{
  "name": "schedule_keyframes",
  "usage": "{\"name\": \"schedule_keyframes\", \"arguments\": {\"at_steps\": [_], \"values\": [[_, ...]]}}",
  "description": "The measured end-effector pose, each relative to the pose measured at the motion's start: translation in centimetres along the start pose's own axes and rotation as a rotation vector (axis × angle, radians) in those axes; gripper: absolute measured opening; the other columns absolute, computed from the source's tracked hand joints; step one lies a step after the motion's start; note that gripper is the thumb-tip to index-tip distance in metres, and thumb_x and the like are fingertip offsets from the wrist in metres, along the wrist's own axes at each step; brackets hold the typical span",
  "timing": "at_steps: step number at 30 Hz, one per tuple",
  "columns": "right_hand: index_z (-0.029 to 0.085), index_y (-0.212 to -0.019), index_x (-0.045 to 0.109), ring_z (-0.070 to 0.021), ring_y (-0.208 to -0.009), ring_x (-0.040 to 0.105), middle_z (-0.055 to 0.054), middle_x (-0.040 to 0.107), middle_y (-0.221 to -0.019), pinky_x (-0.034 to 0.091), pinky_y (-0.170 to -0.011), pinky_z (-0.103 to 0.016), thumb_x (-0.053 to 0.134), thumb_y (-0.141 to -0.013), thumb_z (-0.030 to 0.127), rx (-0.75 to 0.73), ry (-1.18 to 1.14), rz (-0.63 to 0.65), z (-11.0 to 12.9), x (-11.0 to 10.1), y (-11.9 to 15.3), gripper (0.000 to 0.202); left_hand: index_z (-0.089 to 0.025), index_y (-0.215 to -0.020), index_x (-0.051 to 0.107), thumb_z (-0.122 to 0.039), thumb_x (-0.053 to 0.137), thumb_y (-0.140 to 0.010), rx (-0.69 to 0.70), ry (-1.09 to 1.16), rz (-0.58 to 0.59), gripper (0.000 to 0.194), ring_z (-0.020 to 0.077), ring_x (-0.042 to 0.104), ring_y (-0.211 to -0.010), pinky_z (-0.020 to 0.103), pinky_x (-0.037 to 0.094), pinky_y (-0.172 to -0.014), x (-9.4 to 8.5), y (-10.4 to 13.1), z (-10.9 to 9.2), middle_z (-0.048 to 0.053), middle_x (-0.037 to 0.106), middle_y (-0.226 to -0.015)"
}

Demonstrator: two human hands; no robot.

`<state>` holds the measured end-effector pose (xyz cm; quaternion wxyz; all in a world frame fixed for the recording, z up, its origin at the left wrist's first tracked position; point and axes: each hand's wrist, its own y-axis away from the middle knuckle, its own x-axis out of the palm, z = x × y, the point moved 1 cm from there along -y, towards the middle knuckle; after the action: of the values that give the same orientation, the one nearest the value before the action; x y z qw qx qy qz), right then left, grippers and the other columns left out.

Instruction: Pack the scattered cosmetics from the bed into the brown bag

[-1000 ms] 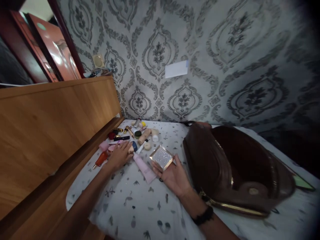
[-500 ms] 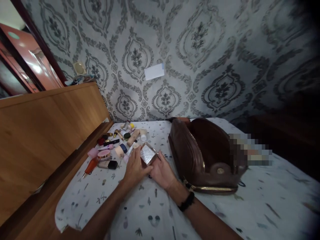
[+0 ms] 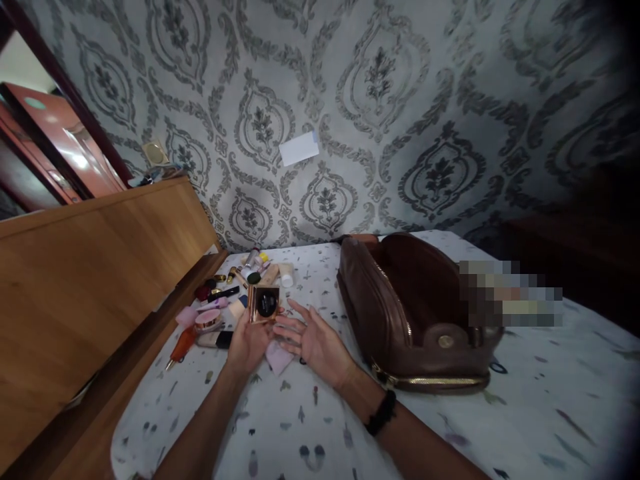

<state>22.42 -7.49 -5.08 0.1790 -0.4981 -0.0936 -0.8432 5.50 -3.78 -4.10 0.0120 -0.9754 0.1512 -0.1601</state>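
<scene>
My left hand (image 3: pixel 249 343) is closed on a square gold makeup compact (image 3: pixel 254 312) with a round black centre, held up over the cosmetics. Beside it my right hand (image 3: pixel 320 343), palm up with fingers apart, points toward the compact. It seems to hold nothing, though whether its fingertips touch the compact I cannot tell. On the sheet between the hands lies a pale pink piece (image 3: pixel 279 358), partly covered by fingers. Left of my left hand are a black-capped bottle (image 3: pixel 214 339), a round pink container (image 3: pixel 208 320) and an orange tapered bottle (image 3: pixel 181 347).
A brown leather bag (image 3: pixel 370 300) gapes wide on the right of the patterned sheet (image 3: pixel 300 413). Several tubes, a white-capped tube (image 3: pixel 286 275) and a dark green lid (image 3: pixel 254 278) lie toward the wall. A wooden board (image 3: pixel 110 260) borders the left side.
The compact has moved left and turned from its silvery face to its black round one. My right hand has come off it and spread its fingers. The pale pink piece now shows between the hands.
</scene>
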Motion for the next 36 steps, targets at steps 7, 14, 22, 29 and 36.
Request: {"name": "schedule_keyframes", "arguments": {"at_steps": [7, 14, 22, 29, 36], "values": [[0.026, -0.124, 0.062, -0.0215, -0.100, 0.070, -0.006, 0.074, -0.108, 0.052, -0.082, -0.033, 0.064, -0.088, 0.056, -0.013, 0.053, 0.039, -0.3, 0.0, 0.1, 0.046, -0.018, -0.133, 0.057, -0.065, 0.056, -0.085, 0.164, -0.269, -0.012, 0.068, 0.0308, 0.061, -0.119, 0.046, 0.048, -0.102, 0.2, 0.4, 0.2, 0.014, 0.065, -0.130], [0.019, -0.103, 0.071, -0.0173, -0.080, 0.067, -0.005, 0.074, -0.094, 0.052, -0.068, -0.026, 0.072, -0.082, 0.053, -0.179, 0.408, -0.054, 0.8, 0.5, 0.4, 0.040, -0.023, -0.142, 0.047, -0.049, 0.078, -0.071, 0.506, -0.856, -0.088, 0.082, 0.0360, 0.047, -0.134, 0.052, 0.034, -0.114, 0.3, 1.1, 0.3, 0.014, 0.052, -0.142], [0.018, -0.133, 0.056, -0.0271, -0.121, 0.055, -0.013, 0.054, -0.135, 0.048, -0.099, -0.039, 0.079, -0.068, 0.017, -0.448, 1.335, -0.085, 4.3, 3.0, 3.7, 0.069, -0.019, -0.145, 0.040, -0.050, 0.079, -0.069, 0.433, -0.839, -0.003, 0.091, 0.0384, 0.048, -0.135, 0.054, 0.039, -0.112, 1.3, 2.4, 0.0, 0.017, 0.051, -0.144], [0.019, -0.136, 0.050, -0.0299, -0.133, 0.047, -0.015, 0.045, -0.143, 0.041, -0.109, -0.041, 0.072, -0.079, 0.018, -0.156, 1.875, 0.116, 8.2, 6.4, 7.9, 0.062, -0.024, -0.144, 0.044, -0.037, 0.082, -0.067, 0.409, -0.804, 0.140, 0.087, 0.0385, 0.051, -0.134, 0.056, 0.041, -0.111, 2.5, 3.8, 0.0, 0.016, 0.053, -0.143], [0.018, -0.134, 0.049, -0.0295, -0.121, 0.051, -0.013, 0.053, -0.131, 0.046, -0.099, -0.040, 0.074, -0.079, 0.023, -0.184, 2.122, 0.175, 10.7, 8.3, 10.3, 0.060, -0.021, -0.145, 0.044, -0.030, 0.082, -0.063, 0.524, -0.966, 0.177, 0.090, 0.0417, 0.048, -0.136, 0.059, 0.039, -0.112, 5.0, 3.8, -1.8, 0.018, 0.050, -0.147]]}}
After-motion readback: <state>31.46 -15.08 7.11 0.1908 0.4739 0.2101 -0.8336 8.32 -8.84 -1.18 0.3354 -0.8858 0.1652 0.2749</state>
